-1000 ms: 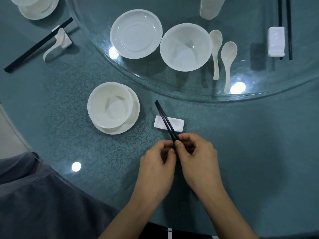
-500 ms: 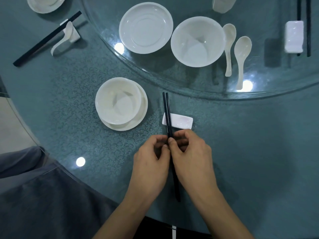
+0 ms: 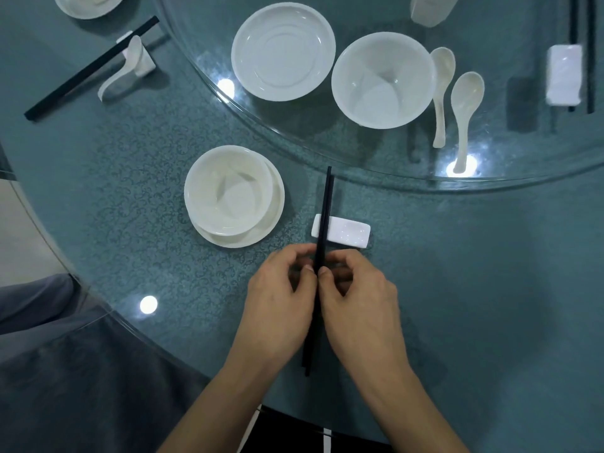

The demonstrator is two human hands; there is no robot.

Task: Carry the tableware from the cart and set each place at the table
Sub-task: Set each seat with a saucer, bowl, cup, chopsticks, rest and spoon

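On the teal table (image 3: 490, 289), a glass turntable (image 3: 523, 152) fills the far side from eleven to two o'clock. Toward six o'clock the left hand (image 3: 281, 308) and right hand (image 3: 359, 305) are close together, each pinching the black chopsticks (image 3: 326, 204) between thumb and fingertips from its own side. On the turntable stand a wide dish (image 3: 283, 52) and a large bowl (image 3: 380, 80). At nine o'clock from the chopsticks a small bowl (image 3: 228, 191) sits in a shallow plate (image 3: 277, 207). The chopsticks lie side by side, tips toward twelve o'clock, crossing the nine o'clock end of the white chopstick rest (image 3: 349, 235). Two spoons (image 3: 464, 106) lie at three o'clock from the large bowl.
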